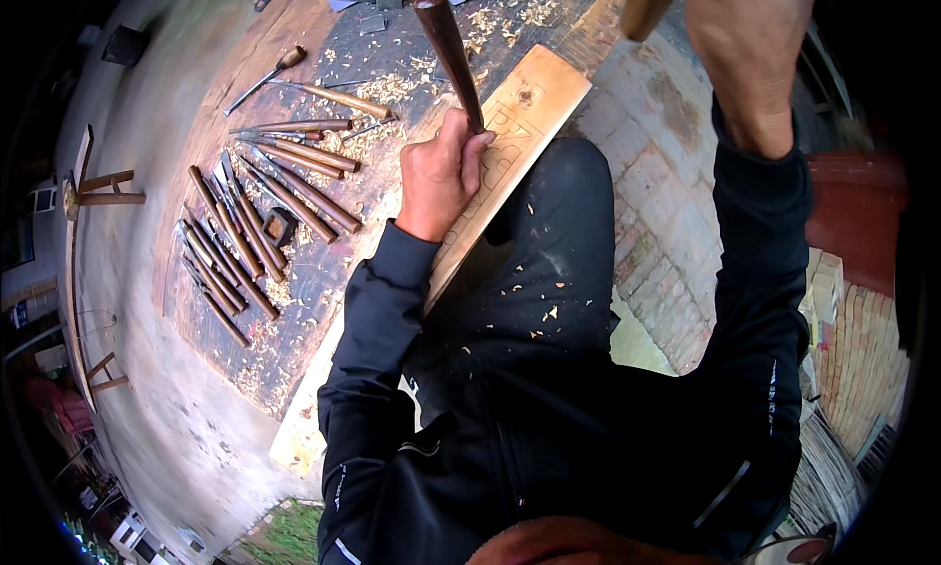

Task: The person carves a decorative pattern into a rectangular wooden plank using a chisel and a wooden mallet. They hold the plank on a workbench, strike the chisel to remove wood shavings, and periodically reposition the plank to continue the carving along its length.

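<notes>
My left hand (438, 178) is closed round a wood-handled carving chisel (448, 50), which stands upright over a pale plank (534, 85). The chisel's blade end is hidden by my fingers. Carved outlines run along the face of the plank. High at the right, my right hand (745, 36) is raised, partly cut off by the upper edge. Beside it a blunt wooden tool that looks like a mallet (649, 4) shows only in part; my grip on it is out of sight.
Several wood-handled chisels (235, 222) lie on the workbench (235, 340) at left, around a small dark square block (280, 227). Wood shavings (392, 90) are scattered about. Grey abrasive pieces (372, 23) lie at the far side. A long wooden trestle (74, 271) stands beyond the bench.
</notes>
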Tool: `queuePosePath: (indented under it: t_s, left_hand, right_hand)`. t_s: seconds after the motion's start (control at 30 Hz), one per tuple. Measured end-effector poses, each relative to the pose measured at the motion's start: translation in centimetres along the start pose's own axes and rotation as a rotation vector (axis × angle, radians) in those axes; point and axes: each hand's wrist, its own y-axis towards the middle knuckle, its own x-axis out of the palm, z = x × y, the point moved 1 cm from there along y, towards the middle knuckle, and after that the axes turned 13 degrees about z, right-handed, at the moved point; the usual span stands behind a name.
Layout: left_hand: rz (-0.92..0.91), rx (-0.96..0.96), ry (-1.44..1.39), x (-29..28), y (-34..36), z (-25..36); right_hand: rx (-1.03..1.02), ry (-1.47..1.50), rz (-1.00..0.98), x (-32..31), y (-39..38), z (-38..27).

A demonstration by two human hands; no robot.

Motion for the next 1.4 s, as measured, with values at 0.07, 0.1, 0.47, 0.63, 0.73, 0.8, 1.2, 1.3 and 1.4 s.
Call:
queuePosePath:
  t_s: [0.07, 0.1, 0.47, 0.63, 0.73, 0.8, 1.2, 1.3, 1.4]
  left_hand:
    - [0.016, 0.048, 0.001, 1.0, 0.6, 0.4]
    - [0.003, 0.039, -0.006, 0.9, 0.8, 0.3]
    - [-0.034, 0.012, 0.032, 0.1, 0.1, 0.5]
    - [0.25, -0.614, -0.527, 1.0, -0.4, -1.1]
    - [0.413, -0.565, -0.611, 0.2, 0.3, -1.7]
    - [0.423, -0.584, -0.631, -0.3, 0.4, -1.3]
    - [0.746, -0.34, -0.275, -14.5, -0.6, -5.1]
    - [0.855, -0.387, 0.021, -19.7, -3.4, -6.8]
    - [0.847, -0.392, 0.181, -21.1, -4.8, -7.6]
  right_hand:
    - [-0.219, -0.222, -0.143, 1.0, -1.1, 0.3]
    - [-0.324, -0.327, -0.238, 1.0, -1.3, -0.3]
    - [-0.323, -0.491, -0.238, 0.5, -1.2, 0.0]
    - [0.601, -0.112, -0.225, -2.0, -7.5, -2.1]
    - [1.233, 0.393, -0.102, -3.5, -14.0, -2.2]
    - [1.431, 0.46, 0.026, -3.2, -18.3, -2.5]
    - [1.238, 0.26, 0.007, -1.3, -23.3, -3.5]
    - [1.243, 0.27, 0.036, -0.9, -23.2, -3.7]
    - [1.248, 0.257, 0.035, -1.1, -23.4, -3.6]
